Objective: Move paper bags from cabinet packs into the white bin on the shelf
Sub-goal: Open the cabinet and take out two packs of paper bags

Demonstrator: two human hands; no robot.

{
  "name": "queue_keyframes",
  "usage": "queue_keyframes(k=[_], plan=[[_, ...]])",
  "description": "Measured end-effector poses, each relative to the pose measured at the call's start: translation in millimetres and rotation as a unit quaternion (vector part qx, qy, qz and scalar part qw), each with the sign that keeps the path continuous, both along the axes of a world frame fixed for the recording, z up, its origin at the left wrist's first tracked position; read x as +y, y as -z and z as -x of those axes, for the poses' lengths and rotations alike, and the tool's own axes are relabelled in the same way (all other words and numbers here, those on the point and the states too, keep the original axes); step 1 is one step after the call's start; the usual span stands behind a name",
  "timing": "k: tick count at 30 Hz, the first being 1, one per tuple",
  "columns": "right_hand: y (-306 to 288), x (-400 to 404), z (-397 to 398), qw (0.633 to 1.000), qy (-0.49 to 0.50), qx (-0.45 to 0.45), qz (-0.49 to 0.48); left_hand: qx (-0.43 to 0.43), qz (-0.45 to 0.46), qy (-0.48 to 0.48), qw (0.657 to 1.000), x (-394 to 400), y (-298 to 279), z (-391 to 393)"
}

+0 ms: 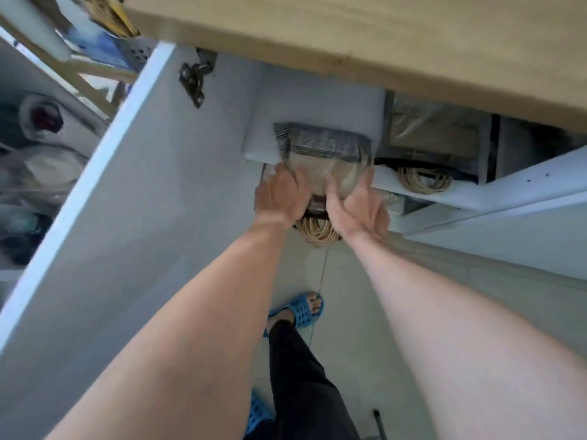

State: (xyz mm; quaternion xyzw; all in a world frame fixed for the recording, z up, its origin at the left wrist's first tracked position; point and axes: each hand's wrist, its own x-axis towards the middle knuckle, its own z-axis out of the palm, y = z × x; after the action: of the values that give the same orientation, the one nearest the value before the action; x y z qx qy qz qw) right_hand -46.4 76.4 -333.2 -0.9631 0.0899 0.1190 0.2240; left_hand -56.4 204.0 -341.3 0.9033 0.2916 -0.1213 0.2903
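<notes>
Gripping a pack of paper bags (324, 160), left hand (281, 196) and right hand (359, 208) reach forward.

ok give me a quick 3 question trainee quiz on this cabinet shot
1. True or false: both hands grip the plastic-wrapped pack of paper bags.
2. The cabinet door is: A) shut B) swung open C) missing
3. What hangs below the pack, between the wrists?

Key
1. True: left hand and right hand hold it.
2. B
3. A bundle of twine handles.
</notes>
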Motion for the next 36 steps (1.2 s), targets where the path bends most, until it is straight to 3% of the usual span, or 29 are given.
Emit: queue_keyframes(k=[8, 18, 21, 26, 30, 36], plan=[[-100.3, -28.0, 149.2, 1.000, 0.018, 0.008, -0.024, -0.051, -0.106, 0.109, 0.987, -21.1, -86.7, 141.4], [-209.7, -50.2, 228.8, 0.987, 0.016, -0.157, -0.011, -0.209, -0.122, 0.081, 0.967, -46.7, -211.4, 220.6], [-236.6, -51.4, 210.8, 0.976, 0.013, -0.216, -0.018, -0.235, -0.161, 0.100, 0.953, -46.5, -235.1, 196.8], [-277.9, -45.4, 144.0, 0.966, -0.002, -0.258, 0.005, -0.278, -0.147, 0.070, 0.947, -41.2, -272.5, 132.8], [-285.7, -31.2, 71.0, 0.972, -0.023, -0.232, 0.008, -0.212, -0.216, 0.102, 0.948, -22.6, -271.8, 63.3], [-252.4, -0.3, -36.0, 0.986, -0.016, -0.168, 0.012, -0.160, -0.218, 0.083, 0.959, 3.1, -236.5, -40.3]])
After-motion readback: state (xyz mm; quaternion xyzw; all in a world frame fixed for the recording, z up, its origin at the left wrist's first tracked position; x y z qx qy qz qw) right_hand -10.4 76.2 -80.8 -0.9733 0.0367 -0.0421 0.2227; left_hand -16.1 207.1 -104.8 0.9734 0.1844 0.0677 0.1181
